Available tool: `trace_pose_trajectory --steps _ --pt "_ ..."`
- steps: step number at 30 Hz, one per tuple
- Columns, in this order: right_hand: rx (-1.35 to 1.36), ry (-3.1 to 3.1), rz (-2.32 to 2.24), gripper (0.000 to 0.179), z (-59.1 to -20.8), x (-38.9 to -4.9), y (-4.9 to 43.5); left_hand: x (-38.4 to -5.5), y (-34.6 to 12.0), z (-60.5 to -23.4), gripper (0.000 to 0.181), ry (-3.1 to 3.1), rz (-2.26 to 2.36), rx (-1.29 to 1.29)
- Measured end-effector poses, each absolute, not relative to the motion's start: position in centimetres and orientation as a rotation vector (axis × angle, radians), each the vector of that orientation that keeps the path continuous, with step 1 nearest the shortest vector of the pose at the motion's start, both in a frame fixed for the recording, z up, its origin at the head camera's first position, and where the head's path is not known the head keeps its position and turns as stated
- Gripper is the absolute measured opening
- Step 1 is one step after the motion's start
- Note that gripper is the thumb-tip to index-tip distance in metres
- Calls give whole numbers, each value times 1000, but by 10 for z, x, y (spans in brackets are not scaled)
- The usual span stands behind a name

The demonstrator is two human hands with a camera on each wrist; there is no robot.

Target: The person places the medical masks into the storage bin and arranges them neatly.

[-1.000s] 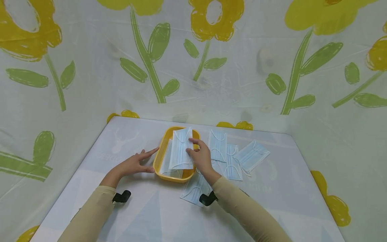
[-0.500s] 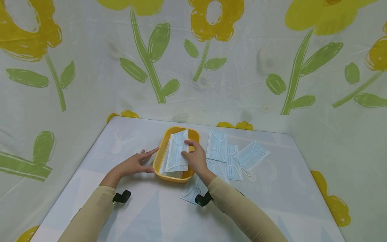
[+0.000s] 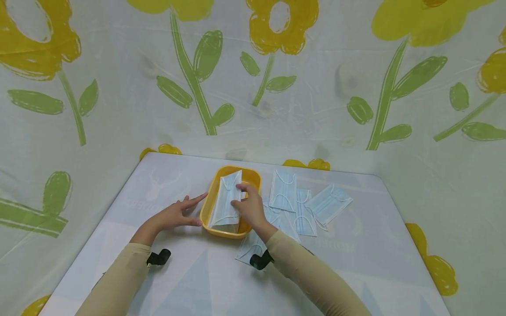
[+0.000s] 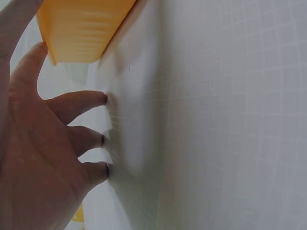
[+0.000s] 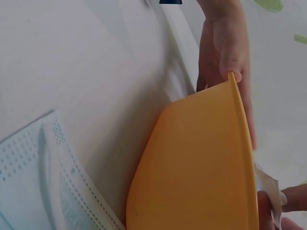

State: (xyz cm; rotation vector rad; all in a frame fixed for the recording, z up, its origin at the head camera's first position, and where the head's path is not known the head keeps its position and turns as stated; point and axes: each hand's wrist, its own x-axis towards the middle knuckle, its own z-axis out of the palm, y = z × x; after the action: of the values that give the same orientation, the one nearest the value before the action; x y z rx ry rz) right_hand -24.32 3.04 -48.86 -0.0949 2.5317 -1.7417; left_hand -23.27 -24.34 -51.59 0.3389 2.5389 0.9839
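A yellow plastic basket (image 3: 204, 215) stands on the table with face masks inside. My right hand (image 3: 253, 208) pinches the right edge of a pale blue face mask (image 3: 228, 197) between thumb and fingers, over the inside of the basket. In the right wrist view, the pinched edge of that mask (image 5: 268, 189) shows just past the basket's rim. My left hand (image 3: 175, 214) is spread at the basket's left side, index fingertip and thumb at its rim. In the left wrist view, the other fingers (image 4: 79, 103) stretch down to the table surface.
Several blue face masks lie on the table right of the basket, some overlapping, such as a tilted mask (image 3: 329, 202) and an upright one (image 3: 283, 189). Another mask (image 3: 253, 248) lies partly under my right forearm. A flower-printed curtain (image 3: 316, 109) rises behind the table.
My right hand has moved left with the pinched mask, bringing it over the left part of the basket, on top of the masks there. My left hand has stayed in place.
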Motion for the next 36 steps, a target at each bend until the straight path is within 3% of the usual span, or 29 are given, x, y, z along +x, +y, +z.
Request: trace_pose_trajectory --steps 17,36 --pt "-108 2471 -1655 59 -490 -244 22 -233 -245 -517 100 2536 1005 362" --pt "-134 2526 -1655 61 -482 -235 32 -232 -244 -515 99 2536 993 371"
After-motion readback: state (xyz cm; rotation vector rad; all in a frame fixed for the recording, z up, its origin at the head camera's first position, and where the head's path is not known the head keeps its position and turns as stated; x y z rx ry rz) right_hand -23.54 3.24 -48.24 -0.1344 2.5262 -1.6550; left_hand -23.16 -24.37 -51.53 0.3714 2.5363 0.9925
